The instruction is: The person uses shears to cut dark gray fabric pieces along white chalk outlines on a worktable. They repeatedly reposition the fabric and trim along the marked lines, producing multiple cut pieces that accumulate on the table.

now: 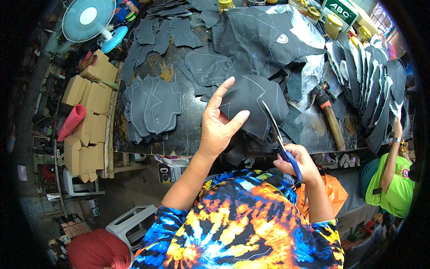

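My right hand grips a pair of scissors with blue handles. Their blades point up and away, nearly together, over the right side of a dark leather piece with white chalk lines. Near that piece's left edge is my left hand, its index finger and thumb stretched wide apart. The thumb overlaps the leather; its other fingers are mostly hidden. On the left of the dark worktable lies a stack of chalk-marked cut pieces. A large marked leather sheet is spread behind.
A wooden-handled hammer rests at the right, near a row of upright black-and-white pieces. Cardboard boxes and a blue fan stand at the left. A co-worker in a lime shirt is at the far right.
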Tool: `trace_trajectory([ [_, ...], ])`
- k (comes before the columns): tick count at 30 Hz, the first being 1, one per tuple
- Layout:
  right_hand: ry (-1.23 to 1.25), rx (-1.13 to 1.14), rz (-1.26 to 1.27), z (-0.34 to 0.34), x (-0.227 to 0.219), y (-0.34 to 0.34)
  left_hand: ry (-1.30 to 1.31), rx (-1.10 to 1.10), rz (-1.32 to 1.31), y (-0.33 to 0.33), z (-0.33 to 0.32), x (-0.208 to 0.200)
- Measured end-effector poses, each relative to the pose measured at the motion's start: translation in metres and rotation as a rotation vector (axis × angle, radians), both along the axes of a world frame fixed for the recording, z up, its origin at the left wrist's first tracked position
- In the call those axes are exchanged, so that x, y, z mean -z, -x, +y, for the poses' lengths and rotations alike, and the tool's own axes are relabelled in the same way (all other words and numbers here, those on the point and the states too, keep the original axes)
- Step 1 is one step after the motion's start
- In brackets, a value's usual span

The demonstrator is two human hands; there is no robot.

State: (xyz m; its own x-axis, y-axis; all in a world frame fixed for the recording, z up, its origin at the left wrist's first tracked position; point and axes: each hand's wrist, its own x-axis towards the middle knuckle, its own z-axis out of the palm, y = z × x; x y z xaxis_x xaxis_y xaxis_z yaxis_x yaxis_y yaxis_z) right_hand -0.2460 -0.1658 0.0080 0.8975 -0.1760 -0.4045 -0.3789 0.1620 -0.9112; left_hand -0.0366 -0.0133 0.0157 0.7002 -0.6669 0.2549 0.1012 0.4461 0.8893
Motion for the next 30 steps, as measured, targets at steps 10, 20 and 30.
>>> trace_trajectory([
  [10, 0.028, -0.039, -0.099, 0.0, 0.0, -0.012, -0.2, 0.003, -0.233, 0.003, 0.006, -0.002],
  [20, -0.087, -0.035, -0.121, 0.002, 0.011, -0.011, -0.186, 0.029, -0.189, 0.016, 0.008, 0.005],
  [30, -0.085, 0.013, -0.122, 0.007, 0.003, -0.016, -0.162, -0.056, -0.165, 0.044, 0.008, 0.02],
])
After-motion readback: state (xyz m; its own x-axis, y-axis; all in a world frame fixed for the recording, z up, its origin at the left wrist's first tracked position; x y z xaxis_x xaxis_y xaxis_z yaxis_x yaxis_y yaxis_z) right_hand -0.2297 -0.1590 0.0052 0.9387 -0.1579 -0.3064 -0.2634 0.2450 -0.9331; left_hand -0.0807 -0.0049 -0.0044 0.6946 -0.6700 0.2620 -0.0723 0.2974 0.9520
